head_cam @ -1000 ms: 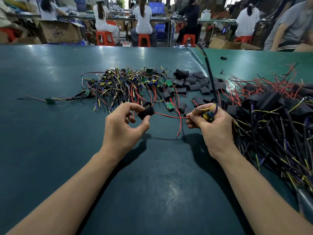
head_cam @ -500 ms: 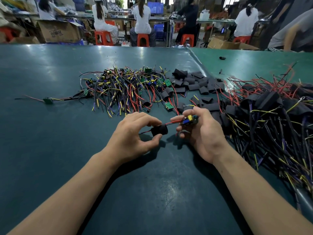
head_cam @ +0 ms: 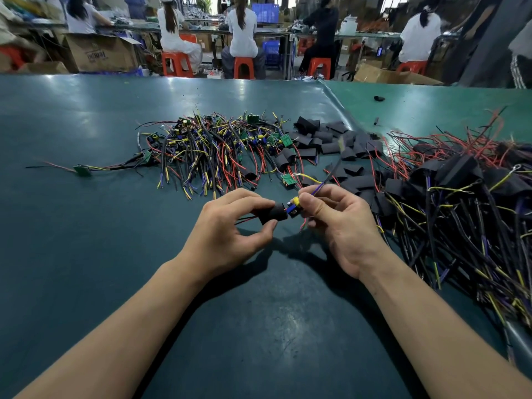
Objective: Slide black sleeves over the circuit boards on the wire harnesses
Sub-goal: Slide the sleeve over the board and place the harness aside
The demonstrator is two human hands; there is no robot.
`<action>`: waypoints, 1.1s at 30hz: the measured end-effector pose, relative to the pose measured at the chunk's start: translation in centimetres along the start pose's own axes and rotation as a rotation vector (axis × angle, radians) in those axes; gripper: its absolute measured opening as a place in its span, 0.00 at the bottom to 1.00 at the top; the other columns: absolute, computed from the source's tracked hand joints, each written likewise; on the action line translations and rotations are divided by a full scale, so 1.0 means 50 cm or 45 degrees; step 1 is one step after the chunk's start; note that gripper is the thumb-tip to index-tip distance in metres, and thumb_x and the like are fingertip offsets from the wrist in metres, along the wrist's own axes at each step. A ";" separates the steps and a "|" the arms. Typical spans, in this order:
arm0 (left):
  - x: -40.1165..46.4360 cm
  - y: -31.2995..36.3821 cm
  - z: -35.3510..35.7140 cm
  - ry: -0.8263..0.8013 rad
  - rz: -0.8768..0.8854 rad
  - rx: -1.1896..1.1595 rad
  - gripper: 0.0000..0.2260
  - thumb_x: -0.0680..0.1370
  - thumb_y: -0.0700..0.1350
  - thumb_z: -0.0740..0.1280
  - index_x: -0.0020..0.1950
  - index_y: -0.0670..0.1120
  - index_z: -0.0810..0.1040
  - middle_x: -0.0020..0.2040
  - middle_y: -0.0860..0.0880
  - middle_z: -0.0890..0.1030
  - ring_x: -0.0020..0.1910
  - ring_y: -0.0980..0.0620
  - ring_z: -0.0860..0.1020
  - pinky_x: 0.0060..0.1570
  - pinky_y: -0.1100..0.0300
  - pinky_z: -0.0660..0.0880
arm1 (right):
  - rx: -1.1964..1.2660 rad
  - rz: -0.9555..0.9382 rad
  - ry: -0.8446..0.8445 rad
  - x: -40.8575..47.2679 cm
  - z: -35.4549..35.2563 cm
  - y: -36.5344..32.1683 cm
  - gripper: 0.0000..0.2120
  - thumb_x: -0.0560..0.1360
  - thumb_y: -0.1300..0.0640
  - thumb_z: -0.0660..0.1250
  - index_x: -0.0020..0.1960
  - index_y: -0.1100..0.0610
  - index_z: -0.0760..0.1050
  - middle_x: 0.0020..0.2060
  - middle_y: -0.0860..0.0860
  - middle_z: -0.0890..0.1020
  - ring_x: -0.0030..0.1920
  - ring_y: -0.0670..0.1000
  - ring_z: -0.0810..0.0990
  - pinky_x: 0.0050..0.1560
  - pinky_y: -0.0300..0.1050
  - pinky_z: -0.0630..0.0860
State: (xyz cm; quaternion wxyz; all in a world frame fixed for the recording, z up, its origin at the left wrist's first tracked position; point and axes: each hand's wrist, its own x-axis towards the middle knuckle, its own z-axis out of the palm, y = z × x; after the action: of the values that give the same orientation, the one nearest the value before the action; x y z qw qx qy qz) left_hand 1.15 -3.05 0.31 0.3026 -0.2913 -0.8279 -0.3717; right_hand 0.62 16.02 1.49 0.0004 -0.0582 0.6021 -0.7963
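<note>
Left hand [head_cam: 230, 226]: pinches the black sleeve [head_cam: 275, 213] between thumb and fingertips, above the green table [head_cam: 86, 254].
Right hand [head_cam: 339, 223]: fingers curled round a small circuit board [head_cam: 294, 208] with yellow and blue parts; its near end sits at the sleeve's mouth.
Sleeve contents: red and dark wires run out of its left end; how far the board has gone in cannot be told.
Loose sleeves [head_cam: 331, 142]: a heap of flat black pieces on the table beyond the hands.
Bare harnesses [head_cam: 213, 148]: tangled pile of red, yellow, black and blue wires with green boards, far centre-left.
Sleeved harnesses [head_cam: 460, 197]: dense pile at right, cut off by the frame edge.
Stray harness [head_cam: 83, 170]: one green board on wires, left of the pile and apart from it.
Cardboard box [head_cam: 100, 53]: open, beyond the table at left; contents hidden.
Background: seated people on red stools [head_cam: 241, 67], backs turned; benches too blurred to read.
</note>
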 end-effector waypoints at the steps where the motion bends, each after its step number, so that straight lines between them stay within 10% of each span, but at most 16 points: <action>1: 0.000 0.000 0.000 -0.003 0.006 -0.002 0.11 0.70 0.36 0.77 0.51 0.40 0.84 0.46 0.48 0.83 0.43 0.54 0.81 0.49 0.64 0.77 | 0.030 0.014 0.004 0.000 0.001 0.000 0.08 0.63 0.57 0.74 0.42 0.57 0.82 0.35 0.52 0.82 0.35 0.46 0.77 0.34 0.37 0.75; 33: 0.002 0.005 0.004 0.130 0.115 -0.049 0.09 0.69 0.33 0.76 0.48 0.37 0.83 0.50 0.46 0.84 0.49 0.52 0.83 0.54 0.60 0.78 | 0.313 0.174 0.012 -0.006 0.018 0.005 0.08 0.61 0.67 0.72 0.40 0.63 0.82 0.34 0.55 0.84 0.33 0.49 0.83 0.37 0.36 0.79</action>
State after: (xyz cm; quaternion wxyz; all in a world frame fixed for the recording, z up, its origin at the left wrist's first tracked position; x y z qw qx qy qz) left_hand 1.21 -2.75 0.39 0.3554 -0.3147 -0.7900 -0.3879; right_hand 0.99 15.09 1.49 0.0588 -0.0130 0.5027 -0.8624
